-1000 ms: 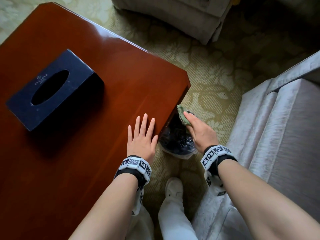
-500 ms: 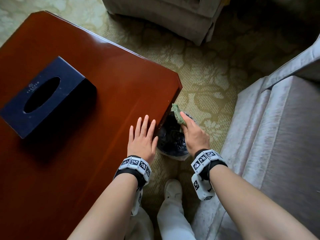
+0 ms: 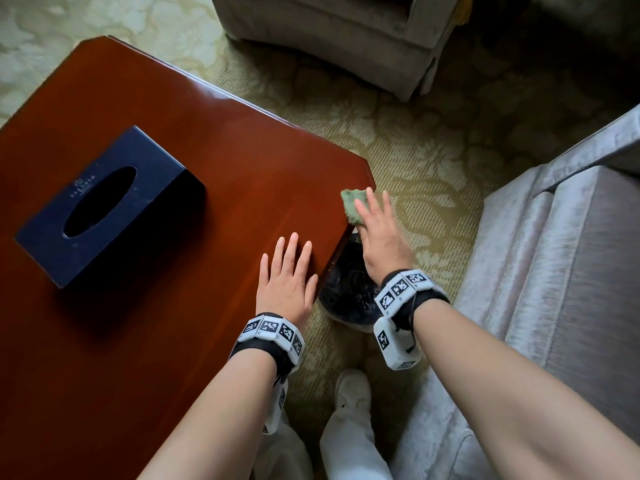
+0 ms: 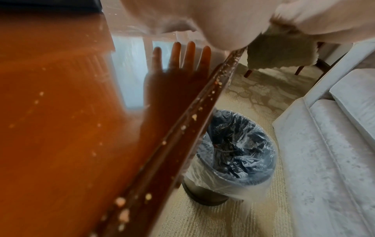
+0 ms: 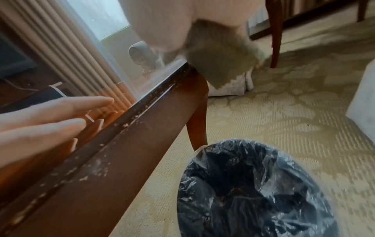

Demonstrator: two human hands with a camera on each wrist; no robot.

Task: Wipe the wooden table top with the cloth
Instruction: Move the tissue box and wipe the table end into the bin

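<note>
Hiding under right hand [image 3: 381, 233]: cloth [image 3: 351, 206]

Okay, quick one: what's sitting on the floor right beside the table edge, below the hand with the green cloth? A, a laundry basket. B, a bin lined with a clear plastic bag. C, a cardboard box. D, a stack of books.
B: the bin with a clear liner stands on the carpet against the table edge, below the right hand holding the cloth.
</note>
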